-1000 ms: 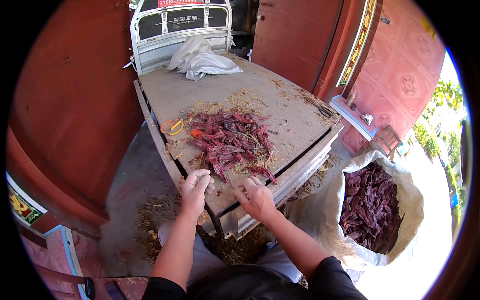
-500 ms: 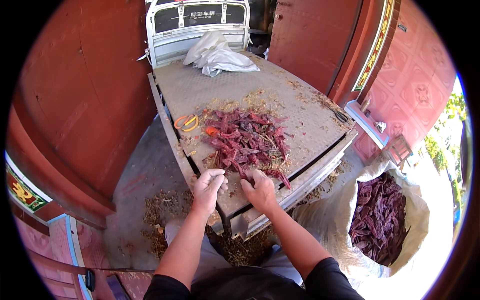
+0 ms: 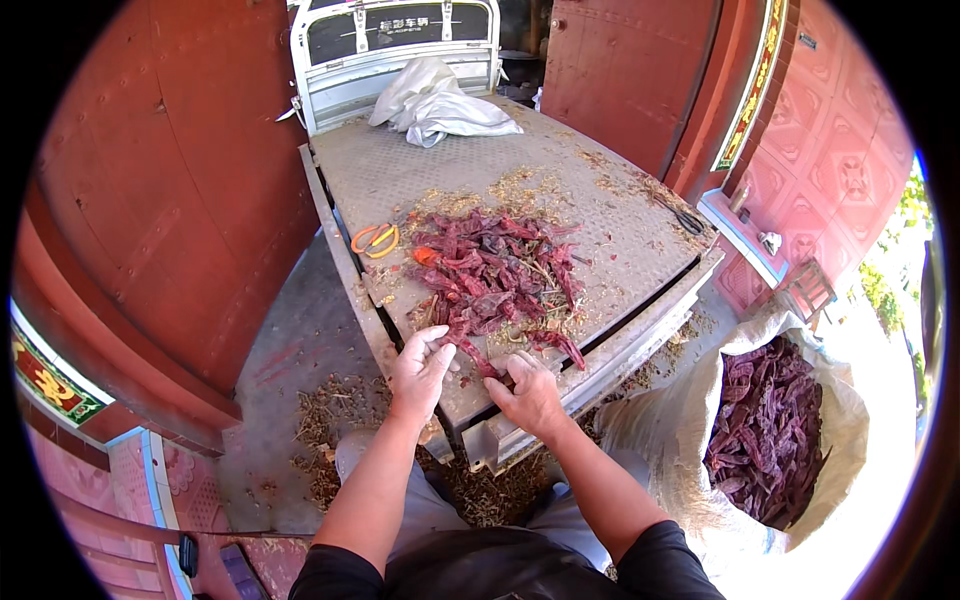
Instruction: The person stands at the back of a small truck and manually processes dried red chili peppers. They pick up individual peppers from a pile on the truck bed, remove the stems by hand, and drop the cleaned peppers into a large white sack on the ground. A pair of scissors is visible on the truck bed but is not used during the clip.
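Observation:
My left hand (image 3: pixel 424 368) grips the upper end of a long dried red chilli (image 3: pixel 471 353) at the near end of the metal truck bed (image 3: pixel 620 260). My right hand (image 3: pixel 523 391) is closed on the lower end of that chilli, to the right of my left hand. Just beyond them lies a loose pile of wrinkled dried chillies (image 3: pixel 495 270) among chaff, with one brighter orange-red piece (image 3: pixel 426 257). Orange-and-yellow handled scissors (image 3: pixel 375 240) lie left of the pile. Another dried chilli (image 3: pixel 557 344) lies near the bed's right edge.
A large woven sack (image 3: pixel 845 420) of dried chillies (image 3: pixel 760 430) stands at the right. White sacking (image 3: pixel 440 110) and black-handled shears (image 3: pixel 690 222) lie on the bed. Red doors (image 3: pixel 170 180), a pink tiled wall (image 3: pixel 840 150) and a small wooden stool (image 3: pixel 806 293) surround it. Chaff litters the floor.
My hands have taken hold of a chilli at the near edge of the pile. Since half a second ago my left hand rose slightly and my right came lower, the chilli stretched between them.

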The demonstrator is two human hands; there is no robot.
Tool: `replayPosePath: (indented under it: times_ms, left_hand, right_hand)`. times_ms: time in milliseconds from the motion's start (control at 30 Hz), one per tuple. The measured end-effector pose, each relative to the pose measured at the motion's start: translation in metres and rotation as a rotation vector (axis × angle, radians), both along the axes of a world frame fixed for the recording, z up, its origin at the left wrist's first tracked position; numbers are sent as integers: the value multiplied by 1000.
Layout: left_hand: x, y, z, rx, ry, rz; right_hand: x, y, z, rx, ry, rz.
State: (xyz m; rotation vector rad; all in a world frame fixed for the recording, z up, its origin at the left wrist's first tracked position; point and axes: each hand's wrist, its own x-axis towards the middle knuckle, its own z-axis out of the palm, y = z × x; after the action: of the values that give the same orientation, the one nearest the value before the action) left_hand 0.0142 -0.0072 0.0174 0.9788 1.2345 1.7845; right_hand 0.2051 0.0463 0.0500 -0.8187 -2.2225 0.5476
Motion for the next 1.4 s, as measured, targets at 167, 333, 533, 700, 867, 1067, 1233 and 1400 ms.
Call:
replayPosePath:
  times_ms: [167,333,533,700,867,1067,1233,1400]
  left_hand:
    - [-4,1,-5,73,-150,13]
    - [-9,-1,1,123,-298,51]
    - [-11,-3,-5,138,-228,21]
    - [-6,-4,0,183,-201,-38]
    - [-9,-9,0,171,-218,-124]
    - [-8,-12,8,191,-283,-148]
    - [-11,-10,5,159,-245,-135]
    - [4,-6,14,229,-189,-109]
  right_hand:
    - [-1,-1,-1,-27,-49,-50]
    - [-7,-4,8,-3,-141,-104]
    - [-9,-7,12,-168,3,-97]
    - [-6,-4,7,-253,155,-120]
    - [-11,-3,18,-184,170,-128]
    - [-19,15,21,74,-16,-143]
    - [-16,14,30,253,3,-119]
    - [-15,7,31,300,-27,-58]
